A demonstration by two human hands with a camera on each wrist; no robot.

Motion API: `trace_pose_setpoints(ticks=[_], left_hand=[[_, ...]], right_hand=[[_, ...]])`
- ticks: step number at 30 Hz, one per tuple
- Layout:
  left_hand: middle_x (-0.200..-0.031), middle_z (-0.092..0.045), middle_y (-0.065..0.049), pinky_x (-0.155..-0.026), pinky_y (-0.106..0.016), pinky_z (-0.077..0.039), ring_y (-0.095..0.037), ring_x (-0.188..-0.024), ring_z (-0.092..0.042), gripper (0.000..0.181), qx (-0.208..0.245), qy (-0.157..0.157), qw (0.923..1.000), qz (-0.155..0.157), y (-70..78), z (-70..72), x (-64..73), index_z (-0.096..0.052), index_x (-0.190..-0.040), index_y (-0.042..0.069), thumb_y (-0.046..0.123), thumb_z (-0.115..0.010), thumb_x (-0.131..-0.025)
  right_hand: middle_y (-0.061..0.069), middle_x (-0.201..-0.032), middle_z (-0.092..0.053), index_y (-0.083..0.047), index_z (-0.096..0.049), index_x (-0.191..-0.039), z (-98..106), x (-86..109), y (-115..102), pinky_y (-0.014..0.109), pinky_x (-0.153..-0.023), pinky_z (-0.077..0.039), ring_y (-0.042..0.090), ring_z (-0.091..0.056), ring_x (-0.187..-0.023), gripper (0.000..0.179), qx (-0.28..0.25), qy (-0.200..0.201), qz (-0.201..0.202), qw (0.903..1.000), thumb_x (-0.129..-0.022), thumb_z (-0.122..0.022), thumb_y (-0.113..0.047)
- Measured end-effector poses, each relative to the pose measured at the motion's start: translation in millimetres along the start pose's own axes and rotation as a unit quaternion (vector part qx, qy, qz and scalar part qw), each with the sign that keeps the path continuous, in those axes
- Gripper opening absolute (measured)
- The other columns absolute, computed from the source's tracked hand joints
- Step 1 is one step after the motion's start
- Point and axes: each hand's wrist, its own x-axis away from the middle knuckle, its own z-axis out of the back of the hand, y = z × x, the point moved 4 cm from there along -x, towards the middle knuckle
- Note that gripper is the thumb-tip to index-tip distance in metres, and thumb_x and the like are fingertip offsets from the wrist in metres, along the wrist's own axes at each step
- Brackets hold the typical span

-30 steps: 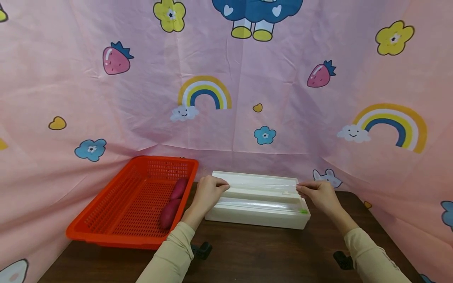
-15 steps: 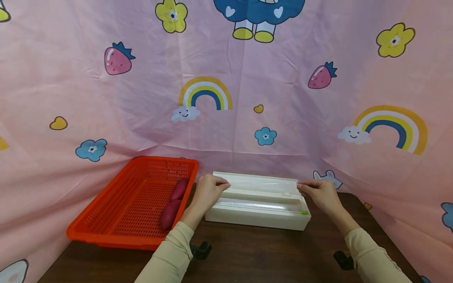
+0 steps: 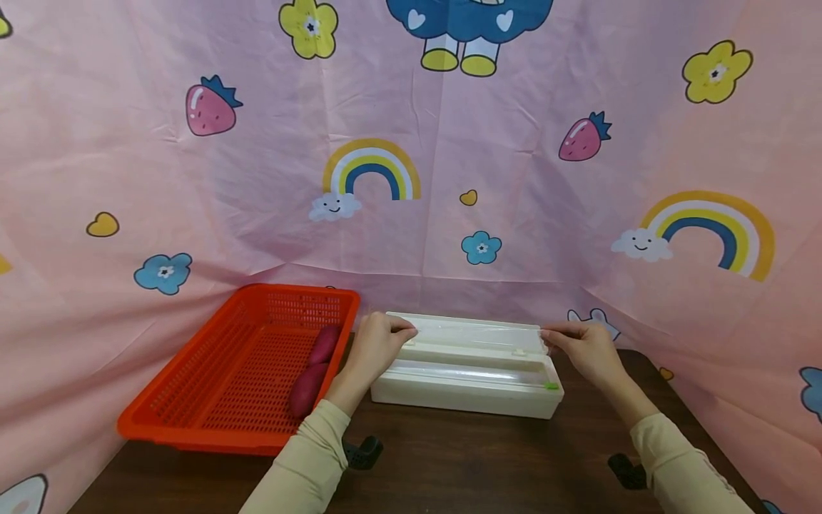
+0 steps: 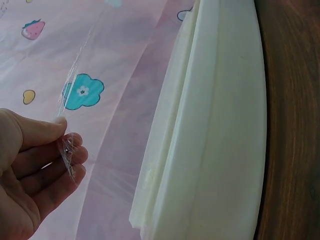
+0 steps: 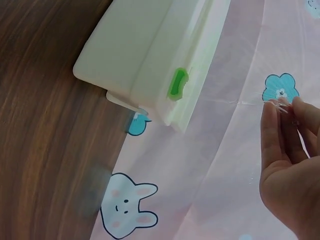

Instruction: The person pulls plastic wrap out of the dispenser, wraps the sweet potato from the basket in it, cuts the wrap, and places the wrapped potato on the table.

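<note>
A white cling film dispenser box [image 3: 459,401] stands at the back of the table with its lid [image 3: 462,325] raised. Inside lies a shiny roll of film [image 3: 469,373]. My left hand [image 3: 375,346] pinches one corner of a clear cling film sheet [image 4: 67,97] between thumb and fingers, above the box's left end. At the right end my right hand [image 3: 586,350] pinches the other corner, bunched at the fingertips in the right wrist view. The sheet stretches between both hands. A green slider [image 5: 177,84] sits on the box's front right edge.
To the left is a red plastic basket [image 3: 193,432] holding two purple-red sweet potatoes [image 3: 307,391]. Two black brackets [image 3: 364,453] are on the dark wooden table [image 3: 488,471], near the wrists. A patterned cloth [image 3: 443,243] hangs right behind the box.
Both hands have risen slightly with the film, and the right hand has shifted a little to the right. The box and basket stay where they were.
</note>
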Motion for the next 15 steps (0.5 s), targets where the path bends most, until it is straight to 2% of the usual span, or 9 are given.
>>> trace_pose_setpoints(ticks=[3,15], left_hand=[[-0.086,-0.080,-0.005,-0.075,-0.039,-0.059,-0.022,-0.084,-0.075,0.005,-0.007,0.002,1.0000,-0.007,2.5,2.8,-0.5,-0.084,-0.087,0.009,0.012,-0.080,-0.087],[-0.087,-0.080,-0.001,-0.072,-0.036,-0.056,-0.020,-0.084,-0.075,0.006,-0.011,0.009,0.9999,0.003,7.7,8.5,-2.7,-0.085,-0.088,0.013,0.017,-0.081,-0.086]], right_hand=[[0.014,-0.096,-0.078,-0.002,-0.077,-0.116,1.5,0.2,-2.1,0.023,-0.075,-0.055,0.006,-0.070,-0.077,0.035,0.004,0.003,0.007,1.0000,-0.097,-0.070,-0.031],[0.011,-0.101,-0.079,-0.007,-0.078,-0.116,8.9,1.4,-9.6,0.029,-0.077,-0.057,0.008,-0.071,-0.084,0.034,0.037,0.008,0.027,0.9989,-0.098,-0.069,-0.035]])
